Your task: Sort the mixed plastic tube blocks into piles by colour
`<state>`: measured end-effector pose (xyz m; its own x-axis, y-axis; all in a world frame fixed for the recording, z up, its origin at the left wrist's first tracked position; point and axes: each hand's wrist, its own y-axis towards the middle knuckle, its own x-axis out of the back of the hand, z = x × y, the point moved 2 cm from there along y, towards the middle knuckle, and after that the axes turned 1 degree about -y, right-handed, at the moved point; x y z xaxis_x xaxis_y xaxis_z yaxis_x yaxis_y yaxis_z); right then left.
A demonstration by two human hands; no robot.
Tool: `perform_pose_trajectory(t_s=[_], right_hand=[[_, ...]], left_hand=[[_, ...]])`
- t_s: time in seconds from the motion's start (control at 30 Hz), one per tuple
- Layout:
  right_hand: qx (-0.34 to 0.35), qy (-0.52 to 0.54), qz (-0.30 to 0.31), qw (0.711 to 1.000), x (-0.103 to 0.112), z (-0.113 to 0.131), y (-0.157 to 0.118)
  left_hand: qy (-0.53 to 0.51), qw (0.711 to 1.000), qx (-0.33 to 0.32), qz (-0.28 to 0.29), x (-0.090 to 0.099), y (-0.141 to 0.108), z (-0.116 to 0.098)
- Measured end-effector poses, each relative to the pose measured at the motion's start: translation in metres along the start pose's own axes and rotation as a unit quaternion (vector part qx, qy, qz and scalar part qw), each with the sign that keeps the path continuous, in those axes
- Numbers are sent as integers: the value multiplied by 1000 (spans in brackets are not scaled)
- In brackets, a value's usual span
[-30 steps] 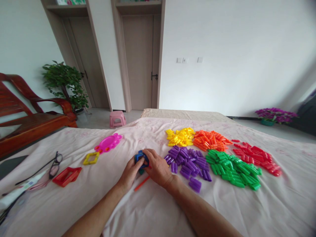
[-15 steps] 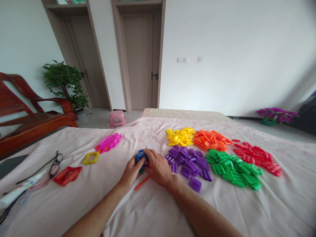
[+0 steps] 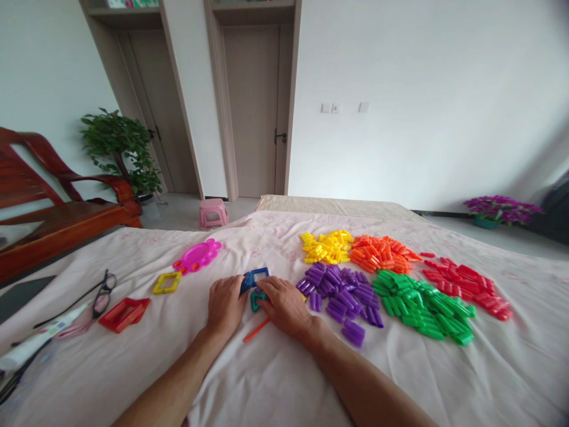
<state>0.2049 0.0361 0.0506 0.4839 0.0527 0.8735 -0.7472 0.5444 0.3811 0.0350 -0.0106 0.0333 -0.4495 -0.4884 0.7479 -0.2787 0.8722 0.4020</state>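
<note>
My left hand [image 3: 226, 303] is closed at the middle of the bed, its fingertips on dark blue frame pieces [image 3: 246, 283]. My right hand [image 3: 288, 305] is closed too, with its fingers on a blue square plastic frame [image 3: 261, 273] that touches or nearly touches the dark blue pieces. A teal frame piece [image 3: 255, 300] lies under the right fingertips and is partly covered. Just below the hands rests a thin orange stick [image 3: 256, 330]. A bit of yellow [image 3: 304, 298] shows beside the right hand, mostly hidden.
Piles of yellow [image 3: 326, 246], orange [image 3: 383, 254], purple [image 3: 342, 290], green [image 3: 424, 305] and red tube pieces [image 3: 464, 284] lie to the right. Leftward are a pink plastic piece [image 3: 200, 256], a yellow frame [image 3: 167, 283], red frames [image 3: 124, 314], glasses [image 3: 102, 296] and a white tube [image 3: 40, 338].
My hands have moved apart, the left one shifting left. The blue pieces, earlier bunched between both hands, are now spread, and more of the teal piece shows.
</note>
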Motion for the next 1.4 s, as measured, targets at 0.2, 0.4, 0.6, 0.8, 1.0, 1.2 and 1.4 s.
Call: perform_pose_trajectory(t_s=[0.2, 0.4, 0.6, 0.8, 1.0, 1.2, 1.4], right_hand=[[-24, -5, -9, 1000, 1, -1, 0], [-72, -24, -51, 996, 2, -10, -1], [-71, -34, -34, 996, -2, -14, -2], [-64, -22, -15, 998, -5, -16, -1], [-66, -34, -13, 997, -3, -14, -2], [-87, -21, -27, 996, -4, -14, -2], [-74, -14, -15, 997, -4, -15, -2]], left_hand=[[48, 999, -14, 9, -3, -1, -1], [64, 998, 13, -14, -4, 0, 1], [72, 995, -22, -68, -9, 4, 16], [39, 998, -57, -1, -15, 8, 24], [45, 999, -27, -3, -10, 9, 22], [-39, 999, -16, -33, -10, 12, 20], [-78, 995, -60, -18, -19, 16, 17]])
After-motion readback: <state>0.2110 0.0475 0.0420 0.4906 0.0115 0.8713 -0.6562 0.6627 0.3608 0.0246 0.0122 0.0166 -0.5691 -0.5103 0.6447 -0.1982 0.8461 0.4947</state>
